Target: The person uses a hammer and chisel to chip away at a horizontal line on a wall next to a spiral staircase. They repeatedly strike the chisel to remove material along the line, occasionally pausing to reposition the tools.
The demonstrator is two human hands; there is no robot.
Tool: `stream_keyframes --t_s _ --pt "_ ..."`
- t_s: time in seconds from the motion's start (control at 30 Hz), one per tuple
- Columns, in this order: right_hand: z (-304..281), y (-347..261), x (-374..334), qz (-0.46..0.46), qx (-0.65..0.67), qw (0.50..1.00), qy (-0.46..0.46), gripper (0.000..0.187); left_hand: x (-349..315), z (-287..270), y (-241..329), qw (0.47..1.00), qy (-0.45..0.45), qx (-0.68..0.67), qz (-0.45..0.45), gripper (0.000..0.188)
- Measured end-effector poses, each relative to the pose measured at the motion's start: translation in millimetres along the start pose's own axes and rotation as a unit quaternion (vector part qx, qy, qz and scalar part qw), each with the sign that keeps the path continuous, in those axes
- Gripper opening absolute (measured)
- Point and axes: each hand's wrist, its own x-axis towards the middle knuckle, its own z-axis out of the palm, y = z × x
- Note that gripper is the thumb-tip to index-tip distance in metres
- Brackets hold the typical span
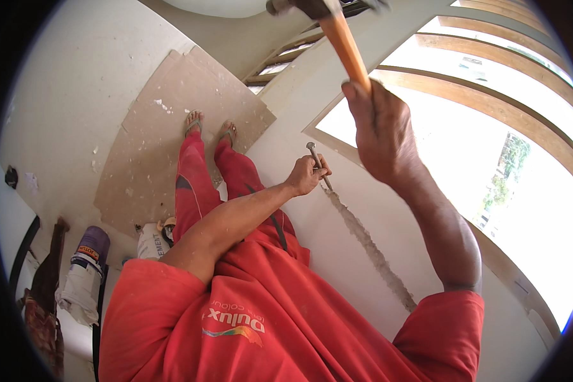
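My left hand (307, 176) is closed around a metal chisel (312, 150), with its round head sticking out above the fingers. The chisel's tip rests against the white wall (337, 267), at the end of a rough grey groove (369, 245) cut into the plaster. In my raised right hand (388, 137) is a hammer (345, 48), gripped by its wooden handle. The hammer's dark metal head, partly cut off and blurred at the top edge, is well apart from the chisel.
A window with wooden bars (490, 99) is beside my right arm. My sandalled feet stand on a brown sheet (153, 121) strewn with white bits. To the left are a white sack (151, 242) and a purple-and-white container (90, 254).
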Motion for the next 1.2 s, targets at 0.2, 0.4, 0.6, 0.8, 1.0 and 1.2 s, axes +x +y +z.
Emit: stream_keyframes --t_s 0.2,0.4,0.6,0.8,1.0,1.2 --pt "28.3 60.4 -29.8 0.222 -0.152 0.839 -0.473 0.033 -11.6 4.0 -1.7 0.996 -0.023 0.080 -0.008 0.006" --pt "0.0 10.2 2.9 0.156 0.073 0.984 -0.038 0.031 -0.8 0.3 0.4 0.999 -0.013 0.048 0.002 0.003" --pt "17.8 55.2 -33.0 0.253 -0.142 0.851 -0.438 0.042 0.9 -1.3 7.3 0.998 -0.031 0.062 0.007 0.006" --pt "8.6 22.3 -2.6 0.172 0.007 0.971 -0.164 0.035 32.8 7.8 5.0 0.985 0.008 0.157 -0.068 0.004" --pt "30.0 8.6 -11.5 0.118 0.119 0.984 0.058 0.045 58.8 -7.7 -0.5 0.947 0.162 0.277 -0.029 0.021" --pt "105.9 41.1 -24.8 0.184 0.182 0.956 0.141 0.043 54.4 -150.0 23.9 0.936 0.272 0.212 -0.077 0.020"
